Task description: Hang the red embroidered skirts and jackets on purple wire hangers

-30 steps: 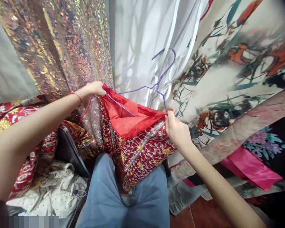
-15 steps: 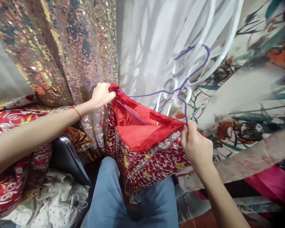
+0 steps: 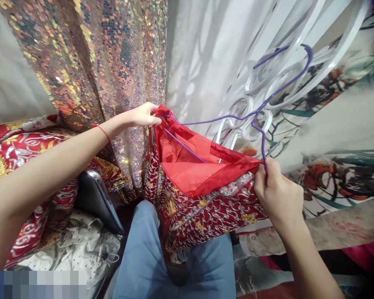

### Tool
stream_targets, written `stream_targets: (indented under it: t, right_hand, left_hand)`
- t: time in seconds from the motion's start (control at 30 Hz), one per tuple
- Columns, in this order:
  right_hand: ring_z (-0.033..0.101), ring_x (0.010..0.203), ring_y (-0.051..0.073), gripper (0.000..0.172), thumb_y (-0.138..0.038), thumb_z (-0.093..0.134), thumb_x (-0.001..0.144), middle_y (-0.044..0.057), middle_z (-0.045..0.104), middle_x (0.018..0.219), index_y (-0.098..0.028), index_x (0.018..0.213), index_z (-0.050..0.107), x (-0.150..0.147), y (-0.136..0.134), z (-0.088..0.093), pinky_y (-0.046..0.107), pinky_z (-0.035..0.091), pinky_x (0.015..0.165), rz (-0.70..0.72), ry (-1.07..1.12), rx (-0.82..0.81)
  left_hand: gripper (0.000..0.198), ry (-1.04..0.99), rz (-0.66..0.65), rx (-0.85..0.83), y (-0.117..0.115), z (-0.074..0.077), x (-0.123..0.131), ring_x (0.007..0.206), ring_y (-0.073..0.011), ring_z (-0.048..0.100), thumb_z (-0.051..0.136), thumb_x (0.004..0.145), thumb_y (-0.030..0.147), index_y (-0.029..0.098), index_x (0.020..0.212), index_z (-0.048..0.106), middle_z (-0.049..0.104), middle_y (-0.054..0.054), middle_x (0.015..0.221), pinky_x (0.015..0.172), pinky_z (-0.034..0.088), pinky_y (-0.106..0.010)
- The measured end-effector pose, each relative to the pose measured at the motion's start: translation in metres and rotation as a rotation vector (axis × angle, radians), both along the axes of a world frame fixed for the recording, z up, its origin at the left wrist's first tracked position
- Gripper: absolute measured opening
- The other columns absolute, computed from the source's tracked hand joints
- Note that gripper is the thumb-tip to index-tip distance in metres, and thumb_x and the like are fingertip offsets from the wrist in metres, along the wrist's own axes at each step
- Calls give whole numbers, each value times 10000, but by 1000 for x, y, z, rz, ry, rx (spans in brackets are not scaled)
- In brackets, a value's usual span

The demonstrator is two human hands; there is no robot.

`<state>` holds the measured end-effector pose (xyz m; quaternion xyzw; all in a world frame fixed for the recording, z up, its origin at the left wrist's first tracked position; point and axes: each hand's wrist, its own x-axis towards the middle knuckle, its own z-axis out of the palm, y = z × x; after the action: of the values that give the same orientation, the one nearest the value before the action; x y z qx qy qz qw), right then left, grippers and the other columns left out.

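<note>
A red garment (image 3: 218,211) with silver and gold embroidery hangs stretched between my hands, its upper edge open and the bright red lining (image 3: 193,176) showing. My left hand (image 3: 146,115) pinches the left end of that edge, near one end of a thin purple hanger (image 3: 257,112). The hanger's lower bar runs down inside the opening, partly hidden by cloth. At the other end, my right hand (image 3: 280,195) is closed around the garment's edge, where the hanger's right arm bends down into the fingers. The hanger's hook points up and to the right.
Sequined fabric (image 3: 124,62) hangs behind on the left, with white ring-shaped hangers (image 3: 339,58) at the right. More red embroidered cloth (image 3: 28,149), a dark chair back (image 3: 96,199) and dotted white cloth (image 3: 90,241) lie left. Blue-trousered legs (image 3: 137,253) are below.
Both hands, the garment and the hanger appear farther right in view, as does much of the background. The grip of each hand looks the same.
</note>
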<state>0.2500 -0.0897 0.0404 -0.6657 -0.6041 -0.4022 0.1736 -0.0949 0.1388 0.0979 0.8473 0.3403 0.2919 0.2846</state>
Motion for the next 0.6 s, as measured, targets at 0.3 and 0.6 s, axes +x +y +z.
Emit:
stream_targets:
  t: [0.3,0.6]
  right_hand:
    - [382,422,118,426,-328,340,976,37,540,520,-98,1143,656,-3,3,-1,245,179,471,-24,2,-30]
    - [374,413,100,356,-291,396,970,14,514,528,-133,1197,620,-26,-20,9,250,150,473,-57,-59,-56]
  left_hand:
    - [314,-7,173,129,-2,-3,10,557,-120,373,565,787,411,173,584,546,370,25,511,584,285,-291]
    - [396,-96,291,394,-21,-4,20,550,-106,302,471,871,359,203,532,336,264,31,512,568,266,-294]
